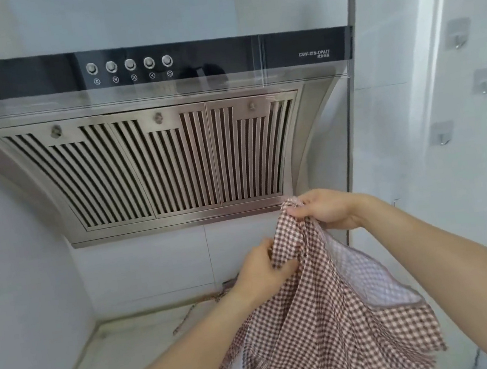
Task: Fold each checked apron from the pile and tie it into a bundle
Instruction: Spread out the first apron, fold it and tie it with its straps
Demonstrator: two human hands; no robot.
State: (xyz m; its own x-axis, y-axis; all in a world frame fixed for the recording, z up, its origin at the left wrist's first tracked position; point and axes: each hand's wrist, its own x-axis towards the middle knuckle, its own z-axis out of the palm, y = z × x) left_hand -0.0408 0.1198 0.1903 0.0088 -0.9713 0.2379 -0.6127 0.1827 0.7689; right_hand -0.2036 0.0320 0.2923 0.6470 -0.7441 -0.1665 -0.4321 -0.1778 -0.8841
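A brown-and-white checked apron (320,314) hangs in the air in front of me, its pale inner side showing at the right. My right hand (324,209) pinches its top edge, held high just below the range hood. Lower and to the left, my left hand (260,271) grips a bunched fold of the same apron. A thin checked strap (188,315) trails over the counter behind my left arm. The pile of aprons is hidden below the frame.
A steel range hood (151,162) with a black control panel fills the wall ahead. A white counter (118,352) lies below it. Several metal hooks (441,134) are stuck on the white wall at the right.
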